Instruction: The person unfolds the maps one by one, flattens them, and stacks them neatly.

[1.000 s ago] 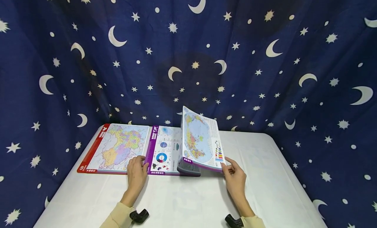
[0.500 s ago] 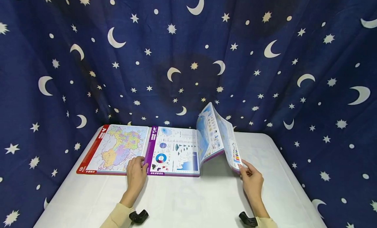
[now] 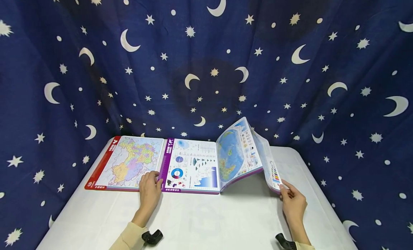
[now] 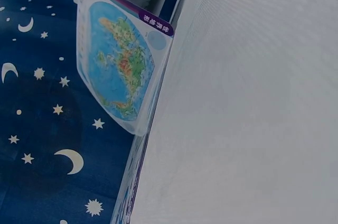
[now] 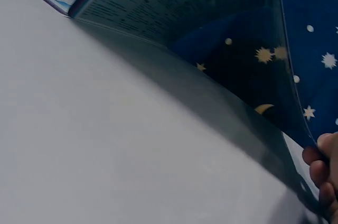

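A glossy folding map lies along the back of the table. Its red-edged map panel (image 3: 129,160) and purple-edged panel with charts (image 3: 193,164) lie flat. To their right, a world map panel (image 3: 230,155) rises on a slant, joined to a steeper outer panel (image 3: 262,156) that slopes down to the right. My right hand (image 3: 294,203) pinches that outer panel's near corner, thumb on top and fingers beneath, as the right wrist view also shows. My left hand (image 3: 150,189) rests over the near edge where the red and purple panels meet, fingers relaxed. In the left wrist view the raised world map panel (image 4: 124,60) shows, without the hand.
A white-covered table (image 3: 206,221) extends in front of the map and to its right. Behind and at both sides hangs a dark blue curtain (image 3: 206,45) with moons and stars. Black wrist mounts (image 3: 152,237) sit at both sleeves.
My right hand has moved right, drawing the map's outer panel with it. The chart panel beneath is uncovered, and the raised panels have spread into a tent shape. My left hand has stayed put.
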`<state>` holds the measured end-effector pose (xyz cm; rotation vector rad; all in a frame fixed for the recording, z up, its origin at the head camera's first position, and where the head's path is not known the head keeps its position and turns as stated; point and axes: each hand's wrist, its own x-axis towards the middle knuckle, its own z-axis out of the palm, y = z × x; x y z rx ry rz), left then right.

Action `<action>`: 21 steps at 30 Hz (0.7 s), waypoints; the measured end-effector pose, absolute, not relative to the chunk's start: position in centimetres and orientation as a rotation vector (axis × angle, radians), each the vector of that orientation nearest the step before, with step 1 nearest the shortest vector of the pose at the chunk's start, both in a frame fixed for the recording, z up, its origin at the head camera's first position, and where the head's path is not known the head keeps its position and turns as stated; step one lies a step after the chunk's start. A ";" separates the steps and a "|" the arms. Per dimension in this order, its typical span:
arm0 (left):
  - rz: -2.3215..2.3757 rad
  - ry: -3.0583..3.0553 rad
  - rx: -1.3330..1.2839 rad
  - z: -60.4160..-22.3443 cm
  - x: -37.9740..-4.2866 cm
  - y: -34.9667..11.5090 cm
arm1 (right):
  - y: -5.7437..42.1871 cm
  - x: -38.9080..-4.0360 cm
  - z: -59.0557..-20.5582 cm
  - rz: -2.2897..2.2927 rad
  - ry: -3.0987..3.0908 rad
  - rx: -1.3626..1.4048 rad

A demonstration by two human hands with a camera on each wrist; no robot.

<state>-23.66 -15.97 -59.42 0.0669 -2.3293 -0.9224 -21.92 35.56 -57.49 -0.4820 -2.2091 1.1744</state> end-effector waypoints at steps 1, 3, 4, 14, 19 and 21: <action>-0.923 -2.327 0.065 -59.4 -23.7 -16.0 | 36.0 -21.9 -57.5 1.168 -2.208 -0.497; -0.913 -2.322 0.064 -59.5 -23.7 -15.9 | 36.8 -21.8 -57.6 1.154 -2.205 -0.519; -0.914 -2.319 0.063 -59.5 -23.7 -15.9 | 37.2 -21.7 -57.7 1.146 -2.202 -0.527; -0.925 -2.343 0.074 -59.4 -23.6 -16.0 | 41.2 -21.3 -57.9 1.110 -2.162 -0.642; -0.938 -2.336 0.068 -59.4 -23.7 -15.9 | 43.0 -21.2 -58.0 1.064 -2.146 -0.643; -0.935 -2.334 0.074 -59.4 -23.7 -15.9 | 43.7 -21.2 -58.0 1.015 -2.148 -0.638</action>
